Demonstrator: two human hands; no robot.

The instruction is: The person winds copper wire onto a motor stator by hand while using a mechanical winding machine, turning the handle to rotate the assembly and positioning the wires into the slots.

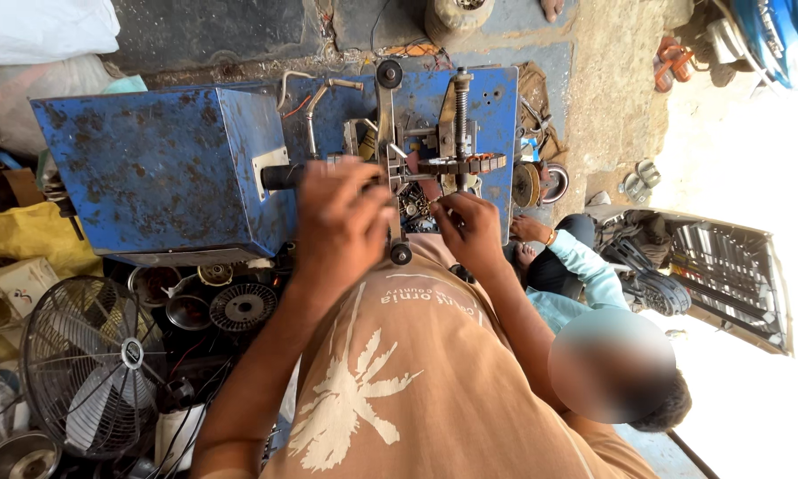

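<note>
A blue, rust-flecked metal machine (164, 168) stands in front of me, with a black shaft (281, 176) coming out of its box. To the right are a toothed wheel (470, 163), a threaded rod (461, 115) and an upright metal bar (388, 133). My left hand (341, 222) is curled over the piece at the end of the black shaft, hiding it. My right hand (470, 229) reaches into the mechanism just below the toothed wheel. Its fingertips are pinched on something small that I cannot make out. My tan shirt fills the foreground.
Another person in a light blue sleeve (585, 262) sits close on my right, one hand (528, 231) by the machine. A wire fan guard (89, 368), round metal parts (242, 306) and bowls lie lower left. An open tool case (727, 275) sits at the right.
</note>
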